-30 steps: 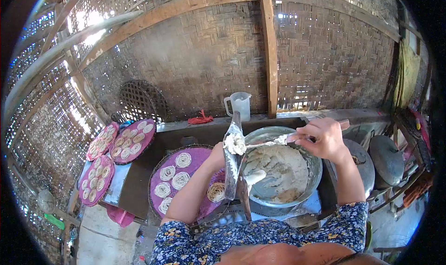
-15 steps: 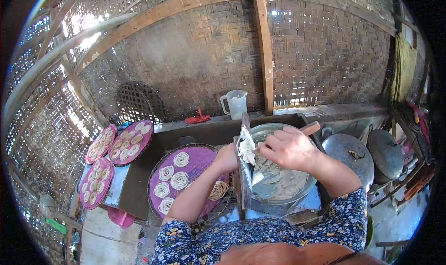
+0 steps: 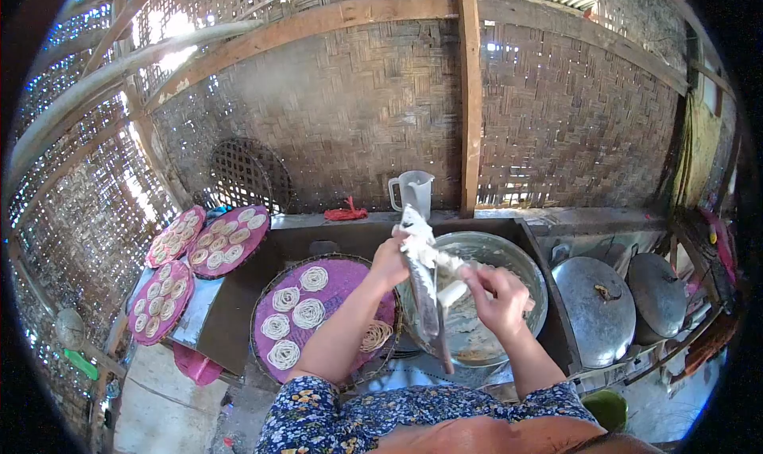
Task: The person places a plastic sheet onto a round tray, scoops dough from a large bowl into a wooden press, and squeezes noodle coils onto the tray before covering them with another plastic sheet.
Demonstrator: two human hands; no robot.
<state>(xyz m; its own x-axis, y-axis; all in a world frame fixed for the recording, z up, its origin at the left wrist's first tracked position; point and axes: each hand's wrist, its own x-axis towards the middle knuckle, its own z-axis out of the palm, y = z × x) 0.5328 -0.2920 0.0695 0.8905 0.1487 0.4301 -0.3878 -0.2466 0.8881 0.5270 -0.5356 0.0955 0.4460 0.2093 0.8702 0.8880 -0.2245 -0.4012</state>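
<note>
My left hand (image 3: 388, 265) grips a narrow wooden board (image 3: 421, 299) tilted over the basin's left side. Sticky white dough (image 3: 417, 239) coats the board's upper end, and a short white tube (image 3: 453, 292) sticks out from its side. My right hand (image 3: 502, 296) is closed just right of the board, at the end of a strand of dough; the wooden-handled tool in it is mostly hidden by the fingers. Below the hands, the wide metal basin (image 3: 542, 283) has more dough smeared inside.
Left of the basin lies a round purple-covered tray (image 3: 334, 275) with coiled noodle-like rounds. Smaller purple trays (image 3: 258, 222) lean at the far left. Behind stand a clear plastic jug (image 3: 416, 193) and a red bundle (image 3: 346, 210). Lidded metal pots (image 3: 592, 311) stand at right.
My right hand has moved down, turning and drawing a strand of dough from the board. The board has tilted, its lower end swinging right. The view has shifted slightly.
</note>
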